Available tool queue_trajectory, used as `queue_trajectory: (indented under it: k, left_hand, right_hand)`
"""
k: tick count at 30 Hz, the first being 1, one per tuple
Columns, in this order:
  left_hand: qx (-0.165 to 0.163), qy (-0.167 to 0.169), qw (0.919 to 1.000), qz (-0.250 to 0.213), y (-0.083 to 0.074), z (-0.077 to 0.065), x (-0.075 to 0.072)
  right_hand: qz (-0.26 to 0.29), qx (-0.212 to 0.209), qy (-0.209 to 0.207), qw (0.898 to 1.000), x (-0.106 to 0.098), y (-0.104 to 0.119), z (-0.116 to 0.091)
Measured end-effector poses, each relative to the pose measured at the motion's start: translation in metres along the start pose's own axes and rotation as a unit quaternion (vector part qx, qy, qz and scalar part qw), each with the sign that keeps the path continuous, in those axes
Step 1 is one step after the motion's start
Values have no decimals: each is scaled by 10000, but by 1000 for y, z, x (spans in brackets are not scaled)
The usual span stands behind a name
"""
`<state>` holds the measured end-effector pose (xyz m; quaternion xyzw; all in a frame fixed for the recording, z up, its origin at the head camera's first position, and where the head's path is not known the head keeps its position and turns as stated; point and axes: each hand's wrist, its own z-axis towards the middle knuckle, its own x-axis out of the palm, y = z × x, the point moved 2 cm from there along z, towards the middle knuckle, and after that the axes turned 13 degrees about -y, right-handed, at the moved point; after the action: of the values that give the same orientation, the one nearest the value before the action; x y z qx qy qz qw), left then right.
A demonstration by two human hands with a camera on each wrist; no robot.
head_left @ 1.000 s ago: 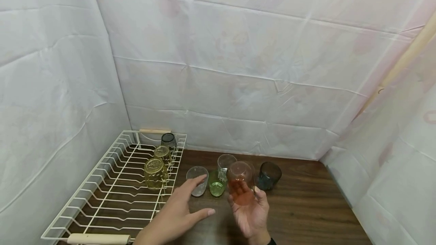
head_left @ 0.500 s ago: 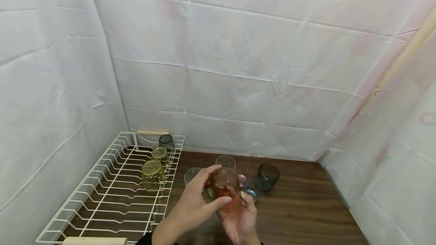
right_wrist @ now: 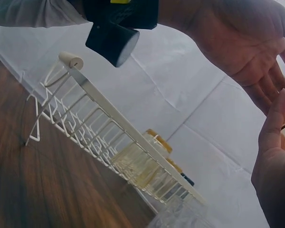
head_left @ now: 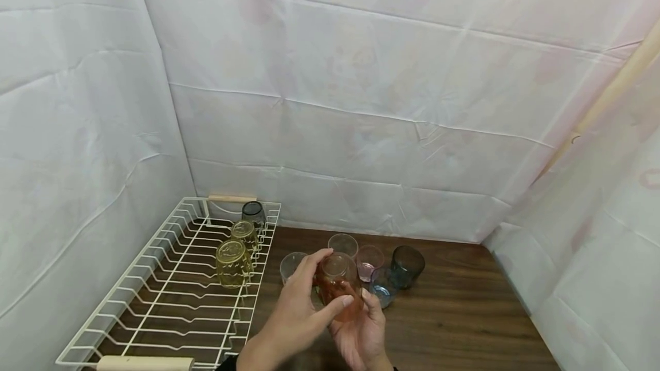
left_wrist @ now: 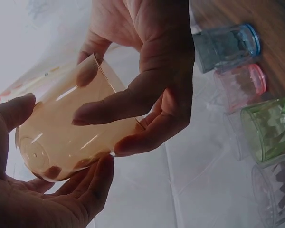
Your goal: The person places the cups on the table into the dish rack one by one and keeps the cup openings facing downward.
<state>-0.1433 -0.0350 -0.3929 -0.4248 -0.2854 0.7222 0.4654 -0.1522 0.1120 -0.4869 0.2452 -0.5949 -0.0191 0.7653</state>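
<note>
An orange drinking glass (head_left: 337,282) is held in the air above the table, base upward and tilted. My left hand (head_left: 294,311) holds it around the base end, thumb on the near side, fingers on the far side. From below, my right hand (head_left: 359,331) grips the rim end. In the left wrist view the orange glass (left_wrist: 69,130) lies between both hands, fingers curled round its wall. Behind the hands stand clear glasses (head_left: 342,244), a pink glass (head_left: 369,261), a blue glass (head_left: 382,291) and a dark glass (head_left: 407,267). A green glass (left_wrist: 271,128) is mostly hidden in the head view.
Left of the hands stands a cream wire dish rack (right_wrist: 107,108) with wooden handles (head_left: 144,363). Along its right side, two yellow glasses (head_left: 233,268) and a dark grey glass (head_left: 254,214) sit upside down. Fabric-covered walls (head_left: 330,102) enclose the brown wooden table (head_left: 464,314).
My left hand has moved right from open air and taken hold of the orange glass. My right hand has brought that glass left and slightly down. The last half second shows little movement.
</note>
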Motion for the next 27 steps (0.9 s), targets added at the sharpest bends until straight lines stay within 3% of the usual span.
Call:
queue_trajectory:
  k: [5, 11, 16, 18, 20, 22, 27]
  left_hand:
    - [-94, -124, 9996, -251, -1, 1, -3]
    - [-212, -223, 9990, -337, 0, 1, -8]
    - [-314, -353, 9985, -287, 2, -1, -15]
    - [-212, -445, 9986, -215, 4, -2, -18]
    - [-84, -559, 9983, -118, 6, -2, -23]
    - [-33, -677, 9977, -29, 8, -3, -28]
    - [121, -945, 9947, 375, 14, -4, -47]
  right_hand:
    - [-176, 84, 47, 9998, 1, 1, 2]
    - [-750, 166, 5, 9970, 1, 3, 5]
    - [-1407, 215, -63, 9898, 0, 6, 6]
    - [-1899, 114, -56, 9817, 0, 8, 7]
    - [-2501, -83, -106, 9681, 0, 11, 8]
    - [-3262, -325, -325, 9442, -1, 14, 9]
    - [-4906, -1181, -977, 8578, -5, 23, 11]
